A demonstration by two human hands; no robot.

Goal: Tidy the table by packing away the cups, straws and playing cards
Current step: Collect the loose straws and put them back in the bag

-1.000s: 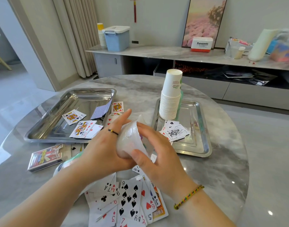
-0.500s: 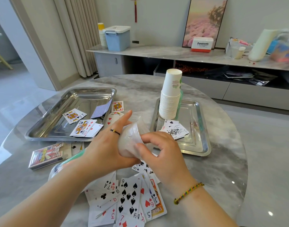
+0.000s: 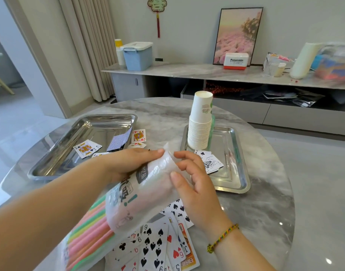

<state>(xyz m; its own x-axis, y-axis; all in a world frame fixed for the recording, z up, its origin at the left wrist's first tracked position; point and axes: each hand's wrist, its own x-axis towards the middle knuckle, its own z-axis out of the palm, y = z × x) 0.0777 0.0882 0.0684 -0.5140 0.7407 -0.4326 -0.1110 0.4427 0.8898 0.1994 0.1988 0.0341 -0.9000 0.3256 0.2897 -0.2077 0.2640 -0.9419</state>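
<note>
L hand (image 3: 128, 165) grips clear plastic bag (image 3: 148, 190) w/ coloured straws (image 3: 89, 227) | R hand (image 3: 195, 184) pinches bag top | behind bag: rectangular steel tray (image 3: 240, 159) holds white paper-cup stack (image 3: 200, 130), cards (image 3: 210, 162)

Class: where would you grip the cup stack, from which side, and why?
Low, round the bunched rims of the cup stack, from the right over bare tray: the cups stand inverted, so a top grip would likely lift one cup only.

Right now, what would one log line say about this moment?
left hand: grips straw bag | right hand: thumb on bag end, grip unclear | cups: stacked on tray | cards: loose on table
</note>
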